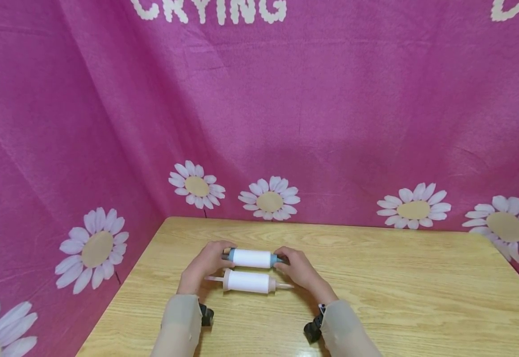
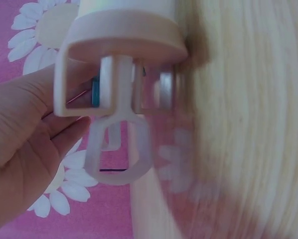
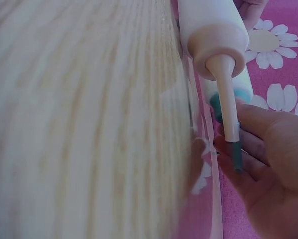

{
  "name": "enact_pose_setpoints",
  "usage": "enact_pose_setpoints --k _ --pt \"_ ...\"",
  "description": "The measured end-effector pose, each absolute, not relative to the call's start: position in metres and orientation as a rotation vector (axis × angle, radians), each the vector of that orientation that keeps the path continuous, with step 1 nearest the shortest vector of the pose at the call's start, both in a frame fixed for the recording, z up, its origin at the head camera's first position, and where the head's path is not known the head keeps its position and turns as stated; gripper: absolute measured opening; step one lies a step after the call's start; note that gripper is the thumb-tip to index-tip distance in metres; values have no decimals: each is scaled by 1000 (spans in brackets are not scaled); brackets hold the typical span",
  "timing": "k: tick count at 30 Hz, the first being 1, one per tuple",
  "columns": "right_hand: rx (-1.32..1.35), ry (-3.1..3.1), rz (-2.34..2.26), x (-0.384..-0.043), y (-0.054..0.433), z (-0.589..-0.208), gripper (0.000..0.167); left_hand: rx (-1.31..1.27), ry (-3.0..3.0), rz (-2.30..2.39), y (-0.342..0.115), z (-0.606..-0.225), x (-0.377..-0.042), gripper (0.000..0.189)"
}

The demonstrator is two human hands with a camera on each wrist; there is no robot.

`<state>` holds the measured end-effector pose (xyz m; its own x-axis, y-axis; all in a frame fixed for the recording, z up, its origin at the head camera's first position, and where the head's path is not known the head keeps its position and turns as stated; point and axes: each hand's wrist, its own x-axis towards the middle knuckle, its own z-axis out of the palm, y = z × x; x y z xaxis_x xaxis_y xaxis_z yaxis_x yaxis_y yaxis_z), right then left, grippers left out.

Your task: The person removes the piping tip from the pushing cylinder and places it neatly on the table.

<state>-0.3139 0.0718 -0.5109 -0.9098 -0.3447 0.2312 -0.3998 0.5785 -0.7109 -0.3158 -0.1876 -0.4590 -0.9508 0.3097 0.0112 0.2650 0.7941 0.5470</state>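
Roll hazard: teal-ended white plastic-looking cylinder [image 1: 251,258], lower centre of the head view; a slackened end grip may release it.
Collision hazard: down-frame travel may strike the parallel beige-ended white plastic-looking cylinder [image 1: 248,281], just below.
Hands: left hand [image 1: 205,262] and right hand [image 1: 301,269] pinch its opposite ends.
Pull end: smooth, translucent loop [image 2: 120,178].
Tabletop [image 1: 398,282]: flat, wood-grained.

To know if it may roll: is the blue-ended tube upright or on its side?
On its side: in the head view, the blue-ended tube runs sideways between the left hand and the right hand.
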Motion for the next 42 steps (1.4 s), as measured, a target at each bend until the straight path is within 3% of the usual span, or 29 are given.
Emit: enact_pose_setpoints --k 21,42 --pt "592 -2582 1576 -303 104 -497 32 646 2951 968 -184 -441 -305 46" --pt "561 -2545 1564 -269 168 -478 32 916 2918 1104 -135 -437 -287 47"
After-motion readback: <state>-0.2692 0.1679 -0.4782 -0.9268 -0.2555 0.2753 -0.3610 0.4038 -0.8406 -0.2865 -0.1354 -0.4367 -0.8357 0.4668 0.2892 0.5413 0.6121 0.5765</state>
